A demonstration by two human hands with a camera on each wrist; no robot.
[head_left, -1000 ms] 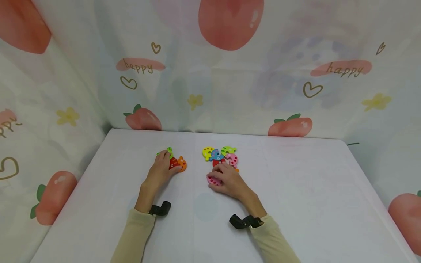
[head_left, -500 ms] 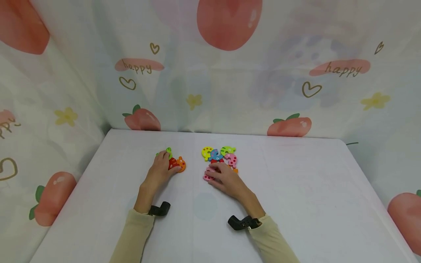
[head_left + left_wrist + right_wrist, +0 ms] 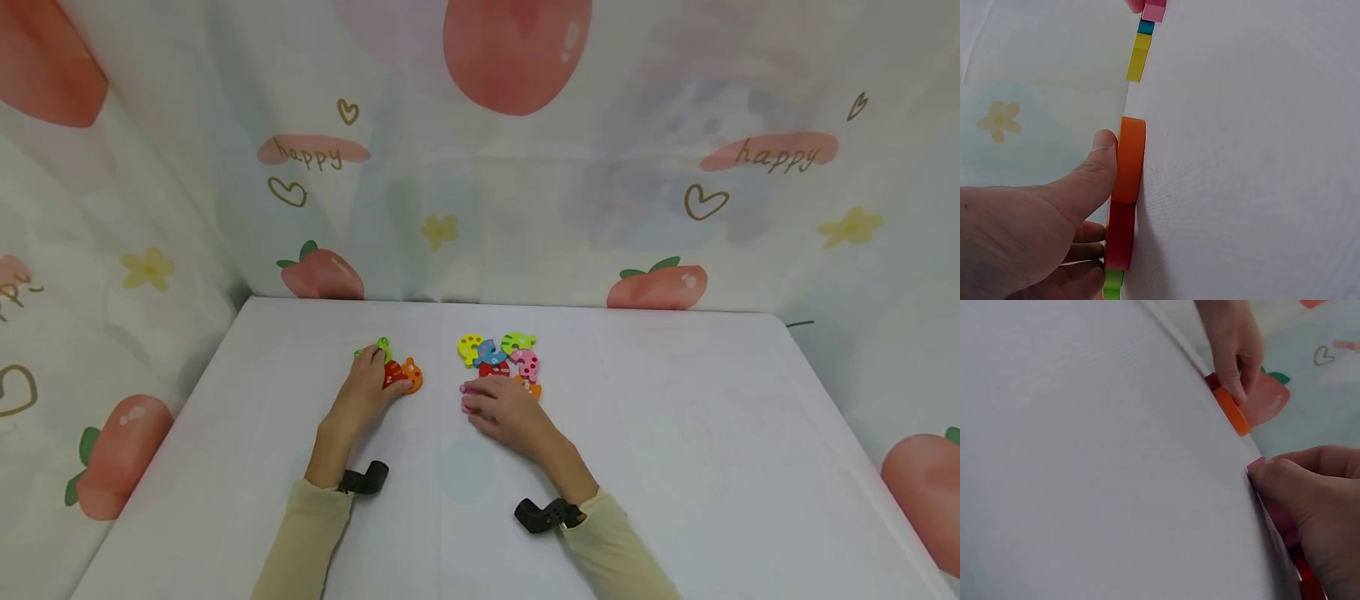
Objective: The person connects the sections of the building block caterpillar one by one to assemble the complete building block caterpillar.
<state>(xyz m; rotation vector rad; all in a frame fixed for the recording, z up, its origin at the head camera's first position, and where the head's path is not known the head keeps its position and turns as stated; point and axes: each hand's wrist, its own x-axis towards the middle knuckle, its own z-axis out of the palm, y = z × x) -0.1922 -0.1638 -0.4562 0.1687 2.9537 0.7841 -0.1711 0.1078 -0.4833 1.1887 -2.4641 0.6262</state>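
Observation:
In the head view my left hand [image 3: 365, 387] rests on a small group of flat animal-shaped pieces at centre-left. Its thumb touches the orange piece [image 3: 412, 376]; the red piece [image 3: 392, 373] and green piece [image 3: 385, 350] lie partly under the fingers. My right hand [image 3: 512, 417] pinches a pink spotted animal-shaped piece [image 3: 465, 406], mostly hidden by the fingers, at the near side of a second cluster. The thumb presses along the pink piece's edge [image 3: 1255, 464] in the right wrist view.
Directly beyond my right hand, the cluster has a yellow piece [image 3: 470, 347], a blue one [image 3: 490, 353], a lime one [image 3: 517, 342], another pink one [image 3: 527, 364], a red one [image 3: 493, 369] and an orange one [image 3: 534, 389]. A patterned curtain [image 3: 525, 192] hangs behind the white table [image 3: 675, 433].
My right hand has slid the pink piece away from me and slightly left, turning it against the cluster's near side. The left hand stays on its pieces.

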